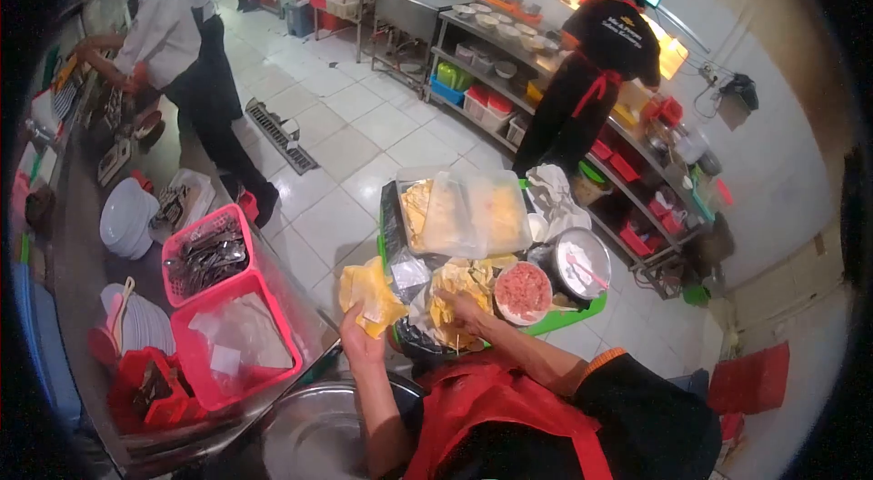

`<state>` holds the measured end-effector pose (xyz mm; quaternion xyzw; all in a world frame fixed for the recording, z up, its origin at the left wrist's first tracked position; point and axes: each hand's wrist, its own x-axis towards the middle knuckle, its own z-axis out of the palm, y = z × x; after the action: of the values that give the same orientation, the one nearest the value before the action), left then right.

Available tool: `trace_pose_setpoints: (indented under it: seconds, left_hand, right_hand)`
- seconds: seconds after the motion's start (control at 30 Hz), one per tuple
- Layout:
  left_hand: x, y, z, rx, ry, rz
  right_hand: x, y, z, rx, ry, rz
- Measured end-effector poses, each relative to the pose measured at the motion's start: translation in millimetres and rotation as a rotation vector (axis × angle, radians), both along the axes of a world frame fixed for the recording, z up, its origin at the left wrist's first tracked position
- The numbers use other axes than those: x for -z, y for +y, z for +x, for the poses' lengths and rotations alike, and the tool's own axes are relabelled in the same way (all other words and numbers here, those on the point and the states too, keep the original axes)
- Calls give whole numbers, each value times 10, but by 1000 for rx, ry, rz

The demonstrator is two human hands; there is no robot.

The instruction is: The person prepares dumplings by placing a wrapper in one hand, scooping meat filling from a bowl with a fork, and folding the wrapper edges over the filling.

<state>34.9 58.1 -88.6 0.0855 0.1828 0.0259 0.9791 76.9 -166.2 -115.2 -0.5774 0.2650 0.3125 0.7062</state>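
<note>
My left hand grips thin, floppy yellow wrapper sheets, raised at the left side of the green tray. Over a heap of crumpled yellow wrappers is my right hand, its fingers curled down; what they pinch is hidden. Just right of it stands a bowl of pink minced meat. Beyond that, a metal bowl holds something white and a pink-handled utensil. Behind the heap, a clear plastic container contains more yellow sheets, with a translucent lid or second box alongside.
Pink baskets with cutlery and plastic bags sit on the left counter, near stacked white plates. A large metal pot is below my left arm. One co-worker stands at the right shelves, others at left.
</note>
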Motion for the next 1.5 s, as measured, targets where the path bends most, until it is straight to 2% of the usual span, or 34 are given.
trace_pose_setpoints:
  seconds: [0.17, 0.23, 0.27, 0.33, 0.37, 0.4, 0.47, 0.5, 0.53, 0.6, 0.67, 0.73, 0.77, 0.83, 0.87, 0.93, 1.07, 1.13, 1.17, 1.23, 1.27, 1.33, 1.5]
  left_hand:
    - [-25, -13, 8, 16, -15, 23]
    - [-82, -14, -4, 0, -18, -29]
    - [-104, -11, 5, 8, -31, -29]
    - [-119, -15, -12, 2, -17, -23]
    - [-103, -13, -15, 10, -18, -21]
    - [-76, -8, -18, 11, -26, -28]
    - [-32, 0, -10, 13, -33, -29]
    - [-13, 0, -3, 6, -28, -21]
    - [2, 2, -8, 0, -22, -12]
    - [7, 7, -13, 2, -7, 4]
    - [4, 15, 15, -1, -2, 14]
    - [5, 17, -1, -4, -11, 3]
    - [0, 15, 4, -1, -18, 5]
    - [-35, 0, -6, -7, 19, 8]
    - [-22, 0, -6, -5, 16, 8]
    - [-2, -2, -11, 3, -1, 33]
    - [-9, -23, -13, 19, -21, 29]
    - [3, -38, 10, 34, 3, 56]
    - [-4, -43, 17, 35, 1, 55]
    - [-55, -63, -12, 88, -29, 28]
    - [-20, -81, -12, 72, -20, 23]
    - [60, -97, 1, 120, -36, 46]
    - [-201, -169, -54, 139, -75, 220]
  right_hand:
    - [16, 26, -12, 34, -89, -163]
    - [154, 70, 50, 77, -96, -6]
    - [177, 92, 96, 84, -109, -6]
    - [184, 134, 129, 41, -201, -162]
    - [210, 120, 186, -24, -211, 42]
    - [170, 134, 211, -18, -210, 43]
    - [74, 211, 243, 17, -193, -74]
    - [694, 114, 365, 4, -254, -231]
    - [612, 112, 332, 9, -251, -226]
    - [300, 77, 287, -128, -173, -404]
    - [602, -6, 379, -194, -138, -481]
    - [633, -14, 347, -188, -333, -599]
    - [640, -22, 337, -182, -339, -598]
    - [484, -13, 259, -201, -479, -807]
    - [393, -30, 245, -198, -481, -807]
    - [222, -103, 240, -377, -456, -811]
    - [374, -237, 223, -366, -509, -859]
    - [128, -205, 141, -474, -819, -1159]
    - [-19, -154, 111, -472, -820, -1162]
    - [-405, 37, 13, -430, -953, -927]
    - [-626, 140, -35, -450, -952, -922]
    - [-1005, 386, -124, -342, -952, -732]
    - [-1219, 658, -336, -355, -1052, -616]
